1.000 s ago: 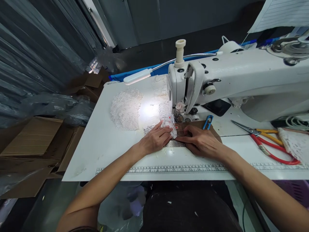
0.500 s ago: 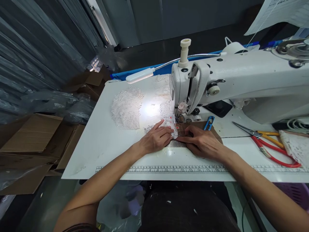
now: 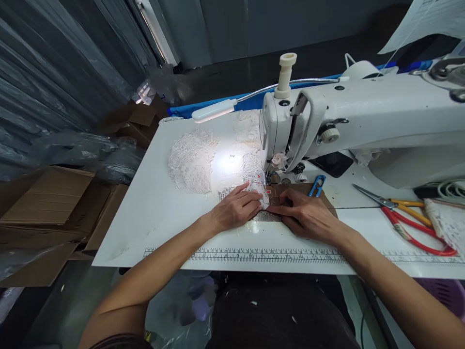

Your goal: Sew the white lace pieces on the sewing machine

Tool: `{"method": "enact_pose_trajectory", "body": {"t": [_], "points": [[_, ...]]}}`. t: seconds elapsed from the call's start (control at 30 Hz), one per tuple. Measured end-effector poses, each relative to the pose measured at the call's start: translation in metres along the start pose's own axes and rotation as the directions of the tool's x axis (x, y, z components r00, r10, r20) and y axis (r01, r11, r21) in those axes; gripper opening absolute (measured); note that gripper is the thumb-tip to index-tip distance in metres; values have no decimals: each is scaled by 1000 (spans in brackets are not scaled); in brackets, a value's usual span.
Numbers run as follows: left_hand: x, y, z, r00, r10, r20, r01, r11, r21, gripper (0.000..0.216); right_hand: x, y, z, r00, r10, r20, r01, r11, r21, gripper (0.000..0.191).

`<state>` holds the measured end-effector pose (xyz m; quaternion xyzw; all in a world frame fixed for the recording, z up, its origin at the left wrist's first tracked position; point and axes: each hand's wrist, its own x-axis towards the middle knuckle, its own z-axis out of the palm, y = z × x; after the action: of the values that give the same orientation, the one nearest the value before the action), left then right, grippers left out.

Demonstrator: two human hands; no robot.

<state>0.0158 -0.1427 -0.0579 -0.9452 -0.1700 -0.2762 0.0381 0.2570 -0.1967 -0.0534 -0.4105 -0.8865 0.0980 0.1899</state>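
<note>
My left hand (image 3: 236,209) lies flat on the white surface (image 3: 152,218), fingers extended and together, pressing down on a small white fabric piece with red marks (image 3: 258,192); nothing is pinched in its grip. My right hand (image 3: 308,216) rests just beside it, fingers curled low with the fingertips (image 3: 278,209) touching the right edge of the same piece; whether this grip is clamped on the fabric or only pressing on it I cannot tell. The fabric piece lies directly in front of the needle area of the white sewing machine (image 3: 363,116), between my two hands, and partly overlaps a brown cardboard sheet (image 3: 290,188) under my right hand. Behind my left hand, white lace (image 3: 192,162) is spread on the surface and runs up to the machine head, lit by a gooseneck lamp (image 3: 214,109). A blue thread snipper (image 3: 317,184) lies just beyond my right hand, close to the machine base. Further to the right, well apart from both hands, red-handled scissors (image 3: 410,225) lie on the surface, with another piece of lace (image 3: 446,220) beside them. A printed ruler strip (image 3: 254,254) runs along the near edge of the surface. Cardboard boxes (image 3: 51,198) stand on the floor to the left.
</note>
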Motion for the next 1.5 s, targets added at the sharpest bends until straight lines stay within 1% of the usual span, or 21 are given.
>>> {"method": "enact_pose_trajectory", "body": {"t": [0.07,0.13,0.2,0.23,0.3,0.43,0.57,0.73,0.93,1.23,1.33,1.5], "points": [[-1,0,0,1000,-3,13,3,1000,-2,10,0,1,-3,1000,30,0,-30,995,90,41],[-1,-1,0,1000,-3,15,3,1000,-3,10,0,2,-5,996,91,-17,-86,979,183,42],[0,-1,0,1000,3,9,-3,1000,-4,9,1,3,-4,988,151,-43,-139,966,217,43],[0,-1,0,1000,6,2,-6,1000,-3,9,1,3,-4,985,165,-54,-150,967,207,44],[0,-1,0,1000,11,-6,-11,1000,-3,8,1,2,-1,987,149,-60,-138,978,160,43],[1,-1,-1,1000,16,-9,-16,1000,-9,7,1,-2,4,995,94,-21,-93,995,31,39],[2,-3,-5,1000,2,-4,-2,1000,-16,10,2,-5,5,994,108,5,-108,993,-44,39],[4,-9,-12,994,-99,-39,100,995,29,27,2,-6,6,995,95,-19,-96,992,-81,39],[4,-10,-11,990,-80,116,70,994,86,41,1,-4,7,999,45,-22,-47,995,-92,38],[3,-7,-10,989,-75,127,57,989,137,38,1,-3,8,999,25,-35,-28,995,-101,39],[2,-7,-9,989,-86,124,70,989,128,36,1,-4,8,999,20,-37,-24,994,-108,40],[2,-8,-9,984,-126,128,115,990,87,32,1,-5,8,998,58,-41,-61,994,-92,39]]}}
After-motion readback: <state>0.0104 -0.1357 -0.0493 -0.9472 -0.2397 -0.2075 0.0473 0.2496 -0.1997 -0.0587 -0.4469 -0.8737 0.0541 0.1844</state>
